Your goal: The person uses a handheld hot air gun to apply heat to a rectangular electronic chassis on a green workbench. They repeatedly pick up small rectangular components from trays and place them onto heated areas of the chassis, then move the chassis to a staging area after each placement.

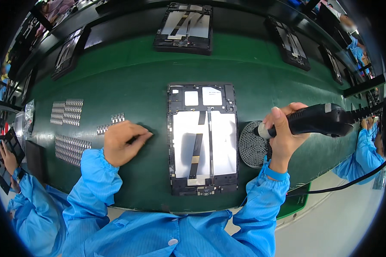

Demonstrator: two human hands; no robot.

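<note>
An opened tablet [224, 143] lies in front of me, its silver battery area, dark flex strips and circuit boards exposed. My right hand [282, 137] grips a black corded electric screwdriver [319, 120], held nearly level to the right of the tablet. The screwdriver's front end is over a round grey perforated screw tray [249, 150]. To the tablet's left, my left hand [125, 142] is closed, thumb and forefinger pinched together; anything between them is too small to see. Beside that hand are small metal pieces [117, 117], partly covered by it.
More small metal pieces [73, 149] lie in rows at the left. Other opened tablets [183, 28] rest along the far side of the green mat. A co-worker's hand [7, 157] holds a dark device at the far left. A black cable [343, 186] runs at the right.
</note>
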